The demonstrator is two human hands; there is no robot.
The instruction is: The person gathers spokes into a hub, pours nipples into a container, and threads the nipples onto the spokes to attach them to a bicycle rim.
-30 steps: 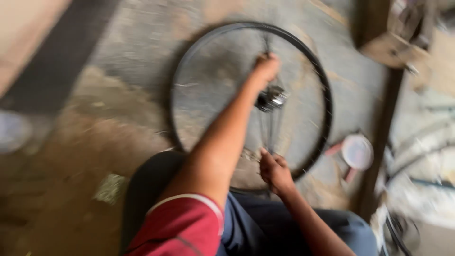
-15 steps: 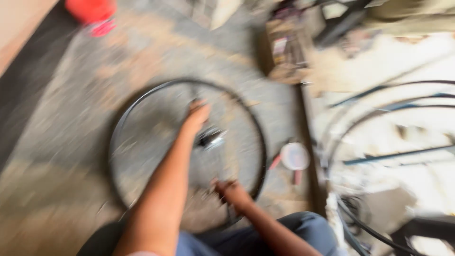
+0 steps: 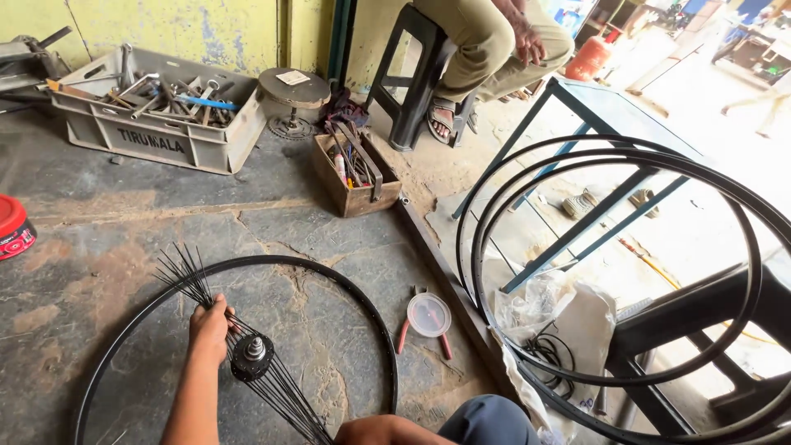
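Down at the near edge, the right hand (image 3: 381, 430) shows only as a knuckled back, so whether it grips anything cannot be told. Just beyond it the left hand (image 3: 209, 323) is closed round a bundle of thin black spokes (image 3: 185, 276) right beside the hub (image 3: 250, 354). The hub lies inside a black wheel rim (image 3: 362, 309) that rests flat on the floor (image 3: 313, 239), which is cracked, stained grey concrete. The spokes run through the hub on a slanted line, fanning up to the far left and down to the near right.

Right of the rim a small round clear lid (image 3: 429, 315) sits on red-handled pliers (image 3: 403, 336). Further right, several bare black rims (image 3: 577, 156) stand upright against a blue metal frame (image 3: 568, 239), with crumpled plastic bags (image 3: 544, 305) at their foot.

At the left edge is a round red tin (image 3: 12, 224). Beyond, a small wooden box (image 3: 356, 198) holds tools, and a grey plastic crate (image 3: 156, 136) with dark lettering on its side is full of metal parts. Farthest off, a seated person's sandalled foot (image 3: 439, 119) rests by a black stool (image 3: 408, 74) near the yellow wall (image 3: 165, 25).
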